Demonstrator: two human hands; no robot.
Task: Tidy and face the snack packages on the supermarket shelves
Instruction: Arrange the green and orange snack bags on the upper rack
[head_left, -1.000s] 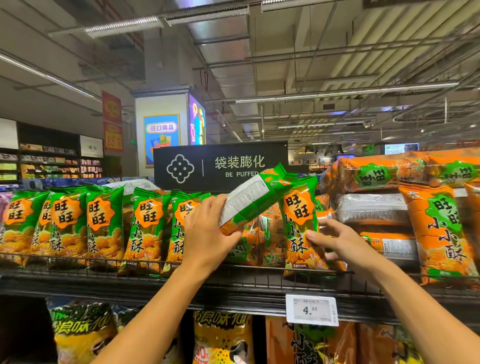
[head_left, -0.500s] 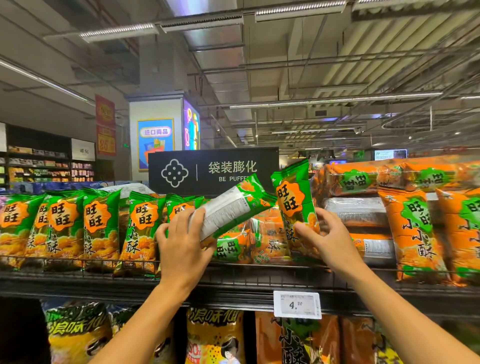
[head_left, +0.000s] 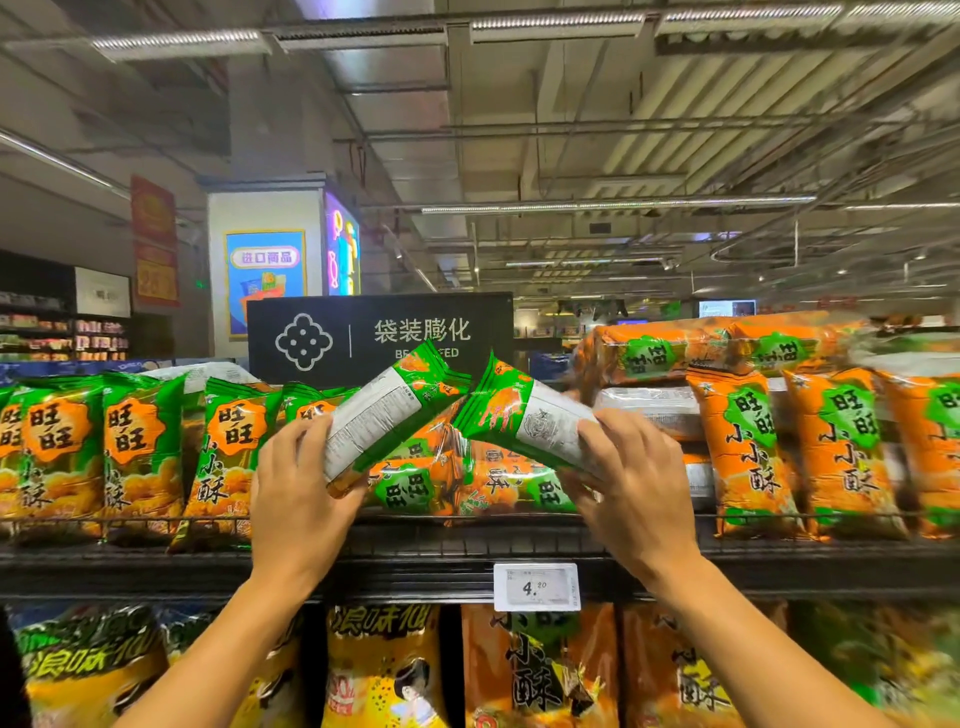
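Above the shelf (head_left: 467, 566), each hand (head_left: 296, 499) (head_left: 631, 493) holds a green packet (head_left: 395, 410) (head_left: 524, 415)

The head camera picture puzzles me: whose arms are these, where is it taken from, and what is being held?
No machine here: a person wears a camera on the head, so you look forward and down along their own two bare arms, in a supermarket aisle. The left hand grips one green snack bag, and the right hand grips another green bag. Both bags are tilted with their printed backs toward us, above the wire shelf. On that shelf, green bags stand upright on the left, orange bags stand on the right, and a few orange bags lie flat in the middle. A price tag hangs on the shelf's front edge.
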